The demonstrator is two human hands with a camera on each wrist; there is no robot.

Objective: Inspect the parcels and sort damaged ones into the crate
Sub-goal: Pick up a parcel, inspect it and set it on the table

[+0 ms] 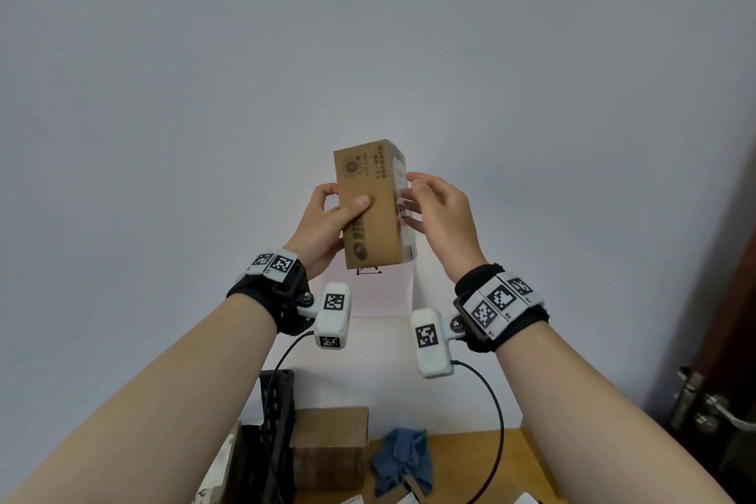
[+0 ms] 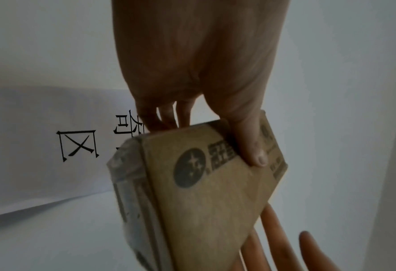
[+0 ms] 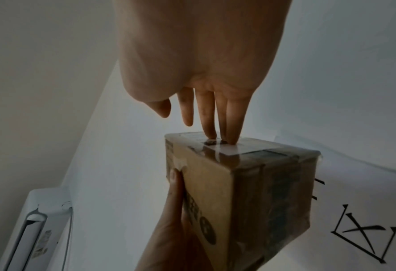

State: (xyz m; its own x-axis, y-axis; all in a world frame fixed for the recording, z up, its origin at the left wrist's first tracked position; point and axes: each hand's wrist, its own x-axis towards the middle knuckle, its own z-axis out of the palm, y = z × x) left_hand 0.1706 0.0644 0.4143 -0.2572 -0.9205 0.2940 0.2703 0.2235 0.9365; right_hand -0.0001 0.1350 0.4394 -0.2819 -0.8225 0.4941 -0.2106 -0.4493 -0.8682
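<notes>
A small brown cardboard parcel (image 1: 370, 205) with dark print and clear tape is held upright in the air before the white wall. My left hand (image 1: 327, 219) grips its left side, thumb across the front face and fingers behind. My right hand (image 1: 439, 213) is at the taped right side with straight fingers; in the right wrist view two fingertips (image 3: 230, 140) touch the taped face of the parcel (image 3: 238, 185). The left wrist view shows the thumb (image 2: 253, 150) pressed on the parcel (image 2: 211, 185). The black crate (image 1: 272, 434) stands below at the lower left.
A larger brown box (image 1: 329, 446) sits beside the crate on a wooden table (image 1: 458, 458), with a crumpled blue cloth (image 1: 403, 458) to its right. A white sheet with black characters (image 2: 76, 144) hangs on the wall. A door with a metal handle (image 1: 712, 409) is at the right.
</notes>
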